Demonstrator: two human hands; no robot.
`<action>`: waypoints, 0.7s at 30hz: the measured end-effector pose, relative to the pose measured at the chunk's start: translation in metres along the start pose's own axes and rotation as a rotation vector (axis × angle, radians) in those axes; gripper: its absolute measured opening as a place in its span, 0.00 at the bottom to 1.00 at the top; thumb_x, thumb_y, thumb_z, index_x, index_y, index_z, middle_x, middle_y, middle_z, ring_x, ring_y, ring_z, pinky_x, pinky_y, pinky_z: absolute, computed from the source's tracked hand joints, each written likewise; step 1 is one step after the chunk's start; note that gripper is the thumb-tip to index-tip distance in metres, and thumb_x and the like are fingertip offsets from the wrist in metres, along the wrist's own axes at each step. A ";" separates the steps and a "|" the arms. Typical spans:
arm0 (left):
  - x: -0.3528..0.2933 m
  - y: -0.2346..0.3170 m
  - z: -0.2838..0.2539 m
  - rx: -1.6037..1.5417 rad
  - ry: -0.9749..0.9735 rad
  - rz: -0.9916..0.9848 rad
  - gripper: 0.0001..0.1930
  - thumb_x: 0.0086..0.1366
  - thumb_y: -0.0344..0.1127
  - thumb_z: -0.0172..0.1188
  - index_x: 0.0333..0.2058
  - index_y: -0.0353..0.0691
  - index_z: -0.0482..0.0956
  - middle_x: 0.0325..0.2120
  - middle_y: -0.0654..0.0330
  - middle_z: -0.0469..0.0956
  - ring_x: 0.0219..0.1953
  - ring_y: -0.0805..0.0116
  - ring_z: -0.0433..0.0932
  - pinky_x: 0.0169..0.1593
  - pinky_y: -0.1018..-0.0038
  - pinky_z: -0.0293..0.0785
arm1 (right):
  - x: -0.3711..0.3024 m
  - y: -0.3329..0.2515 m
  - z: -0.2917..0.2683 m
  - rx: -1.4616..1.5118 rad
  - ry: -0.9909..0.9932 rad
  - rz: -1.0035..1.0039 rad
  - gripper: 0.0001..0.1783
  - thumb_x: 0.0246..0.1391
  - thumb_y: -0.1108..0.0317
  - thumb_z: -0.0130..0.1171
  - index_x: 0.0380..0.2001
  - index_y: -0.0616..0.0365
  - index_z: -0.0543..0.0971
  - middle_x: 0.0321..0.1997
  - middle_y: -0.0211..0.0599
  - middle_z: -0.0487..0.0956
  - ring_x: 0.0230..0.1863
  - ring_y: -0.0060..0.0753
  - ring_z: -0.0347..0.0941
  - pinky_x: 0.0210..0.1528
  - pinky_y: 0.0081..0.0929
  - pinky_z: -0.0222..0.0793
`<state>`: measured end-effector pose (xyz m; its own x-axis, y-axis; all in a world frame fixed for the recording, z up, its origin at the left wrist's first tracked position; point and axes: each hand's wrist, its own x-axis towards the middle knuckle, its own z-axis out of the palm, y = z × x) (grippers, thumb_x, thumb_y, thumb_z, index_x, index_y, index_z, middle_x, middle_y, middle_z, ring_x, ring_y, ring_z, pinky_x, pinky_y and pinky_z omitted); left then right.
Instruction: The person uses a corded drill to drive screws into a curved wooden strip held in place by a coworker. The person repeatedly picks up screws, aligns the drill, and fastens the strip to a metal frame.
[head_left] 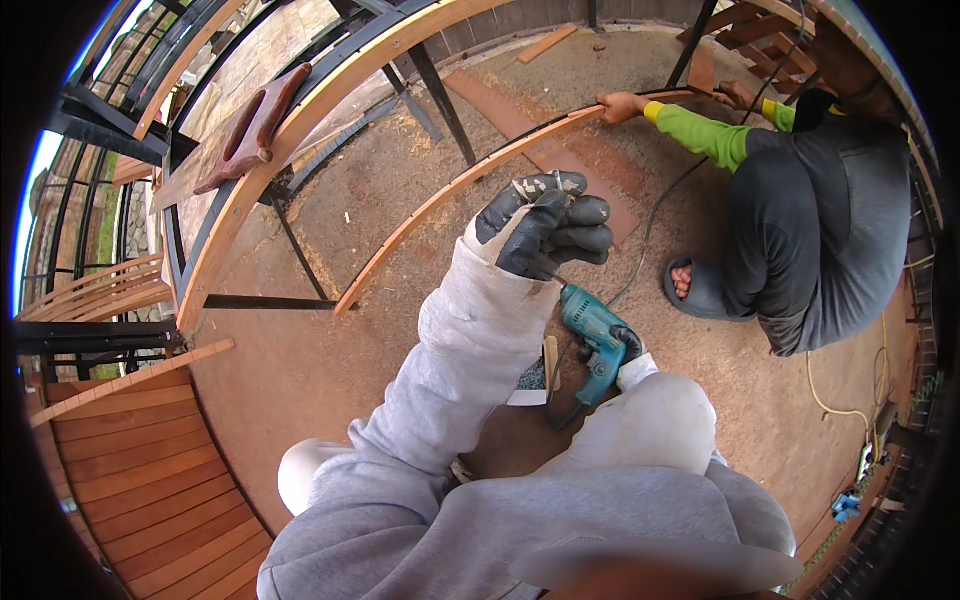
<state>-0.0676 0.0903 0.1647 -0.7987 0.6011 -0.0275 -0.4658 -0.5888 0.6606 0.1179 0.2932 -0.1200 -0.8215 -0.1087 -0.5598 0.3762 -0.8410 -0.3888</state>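
My left hand (548, 225), in a dark glove with a pale cuff, is raised in front of me. Its fingers are curled in a pinch; what lies between them, if anything, is too small to make out. Lower down, my right hand (629, 346), also gloved, grips a teal power drill (592, 325) beside my right knee. The drill's tip points up and left, close beneath my left hand. A small open box (532, 380) of dark small pieces, perhaps screws, sits left of the drill, partly hidden by my sleeve.
At right a crouching person (835, 210) in green sleeves holds a long curved wooden strip (470, 177). A handsaw (255, 130) rests on the curved wood-and-metal frame (215, 255) at upper left. Wooden slats (160, 470) lie lower left. A cable (655, 215) crosses the floor.
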 end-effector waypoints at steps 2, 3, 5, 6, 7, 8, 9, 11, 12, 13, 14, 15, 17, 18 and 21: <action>-0.001 0.002 0.004 0.036 0.041 -0.002 0.21 0.68 0.41 0.63 0.54 0.34 0.77 0.43 0.45 0.84 0.41 0.50 0.86 0.44 0.54 0.84 | 0.000 0.001 -0.001 -0.003 0.003 0.003 0.42 0.48 0.53 0.66 0.63 0.65 0.68 0.50 0.56 0.80 0.42 0.56 0.81 0.43 0.49 0.82; -0.002 0.003 0.005 0.040 0.049 0.005 0.21 0.68 0.41 0.63 0.54 0.34 0.77 0.43 0.45 0.84 0.41 0.49 0.86 0.44 0.54 0.84 | 0.000 0.001 -0.001 -0.004 0.002 0.003 0.42 0.48 0.53 0.66 0.63 0.65 0.68 0.50 0.56 0.80 0.42 0.56 0.81 0.43 0.49 0.82; -0.004 0.002 0.006 0.023 0.043 0.022 0.19 0.70 0.40 0.62 0.54 0.33 0.76 0.42 0.45 0.84 0.41 0.51 0.86 0.44 0.55 0.85 | 0.000 0.001 -0.002 -0.006 0.004 0.005 0.42 0.48 0.53 0.66 0.63 0.65 0.69 0.50 0.56 0.80 0.42 0.56 0.81 0.43 0.49 0.82; -0.005 0.001 0.007 0.003 0.028 0.032 0.18 0.71 0.38 0.61 0.54 0.33 0.76 0.42 0.46 0.84 0.41 0.52 0.86 0.44 0.57 0.85 | -0.001 0.001 -0.002 -0.005 0.005 0.006 0.42 0.48 0.53 0.66 0.63 0.65 0.69 0.50 0.55 0.80 0.42 0.56 0.81 0.43 0.49 0.82; -0.006 0.000 0.007 -0.017 0.012 0.042 0.17 0.72 0.37 0.60 0.53 0.33 0.75 0.42 0.46 0.83 0.41 0.53 0.86 0.45 0.59 0.86 | -0.001 0.002 -0.003 -0.005 0.008 0.010 0.42 0.48 0.53 0.66 0.63 0.65 0.69 0.50 0.55 0.80 0.42 0.56 0.81 0.43 0.49 0.82; -0.007 0.001 0.008 0.002 0.031 0.034 0.17 0.72 0.38 0.60 0.53 0.33 0.75 0.42 0.46 0.83 0.41 0.53 0.86 0.45 0.59 0.86 | -0.001 0.003 -0.003 -0.004 0.008 0.011 0.42 0.48 0.53 0.66 0.63 0.65 0.69 0.50 0.55 0.80 0.42 0.56 0.81 0.43 0.49 0.81; -0.007 0.002 0.009 0.021 0.049 0.025 0.18 0.72 0.38 0.61 0.53 0.33 0.75 0.42 0.46 0.83 0.41 0.53 0.86 0.45 0.59 0.86 | 0.000 0.003 -0.002 -0.006 0.004 0.013 0.42 0.48 0.53 0.66 0.63 0.65 0.69 0.50 0.55 0.80 0.42 0.56 0.81 0.43 0.49 0.81; -0.007 0.002 0.008 0.028 0.060 0.011 0.18 0.71 0.38 0.61 0.54 0.33 0.75 0.42 0.46 0.83 0.41 0.53 0.86 0.45 0.58 0.86 | -0.001 0.003 -0.003 -0.004 0.008 0.015 0.42 0.49 0.53 0.66 0.63 0.65 0.69 0.50 0.55 0.80 0.42 0.56 0.81 0.43 0.50 0.81; -0.006 0.000 0.006 0.015 0.052 0.006 0.18 0.71 0.38 0.62 0.54 0.33 0.75 0.42 0.46 0.83 0.41 0.53 0.86 0.45 0.58 0.86 | -0.001 0.004 -0.004 -0.006 0.009 0.014 0.42 0.49 0.53 0.66 0.63 0.65 0.69 0.50 0.55 0.80 0.42 0.56 0.81 0.43 0.50 0.81; -0.006 -0.001 0.005 0.003 0.045 0.000 0.18 0.71 0.38 0.62 0.54 0.33 0.76 0.42 0.46 0.83 0.41 0.53 0.86 0.45 0.58 0.86 | -0.001 0.003 -0.005 -0.008 0.010 0.012 0.42 0.49 0.53 0.66 0.63 0.65 0.69 0.50 0.55 0.80 0.42 0.56 0.81 0.43 0.50 0.81; -0.006 -0.001 0.005 0.002 0.062 -0.013 0.18 0.71 0.38 0.62 0.53 0.33 0.76 0.42 0.46 0.83 0.41 0.53 0.86 0.45 0.58 0.86 | -0.002 0.004 -0.005 -0.005 0.011 0.017 0.41 0.49 0.53 0.66 0.63 0.65 0.69 0.50 0.55 0.80 0.42 0.56 0.81 0.43 0.50 0.81; -0.006 -0.001 0.006 0.002 0.079 -0.027 0.18 0.70 0.38 0.62 0.53 0.33 0.76 0.42 0.46 0.83 0.41 0.53 0.86 0.45 0.58 0.86 | -0.002 0.005 -0.005 -0.004 0.010 0.017 0.41 0.49 0.53 0.66 0.63 0.65 0.69 0.50 0.55 0.80 0.42 0.56 0.81 0.43 0.50 0.81; -0.006 0.000 0.008 0.004 0.124 -0.054 0.17 0.70 0.38 0.62 0.52 0.34 0.77 0.40 0.47 0.84 0.39 0.53 0.86 0.43 0.57 0.86 | -0.001 0.005 -0.005 -0.004 0.009 0.019 0.41 0.49 0.53 0.66 0.63 0.65 0.69 0.50 0.55 0.80 0.42 0.56 0.81 0.43 0.50 0.81; -0.005 0.000 0.010 0.006 0.152 -0.067 0.16 0.70 0.38 0.62 0.51 0.34 0.78 0.39 0.47 0.85 0.38 0.54 0.87 0.42 0.56 0.86 | -0.001 0.005 -0.006 -0.003 0.011 0.019 0.41 0.49 0.53 0.66 0.63 0.65 0.69 0.50 0.55 0.80 0.42 0.56 0.81 0.44 0.50 0.81; -0.006 0.001 0.014 0.007 0.197 -0.091 0.16 0.70 0.38 0.62 0.50 0.34 0.79 0.38 0.47 0.85 0.37 0.53 0.87 0.41 0.57 0.86 | -0.002 0.006 -0.005 -0.004 0.012 0.023 0.41 0.49 0.53 0.66 0.62 0.65 0.69 0.50 0.55 0.80 0.42 0.56 0.81 0.44 0.50 0.81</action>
<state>-0.0576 0.0936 0.1764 -0.8129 0.5339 -0.2328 -0.5373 -0.5331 0.6535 0.1237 0.2913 -0.1254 -0.8073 -0.1210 -0.5776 0.3964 -0.8362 -0.3789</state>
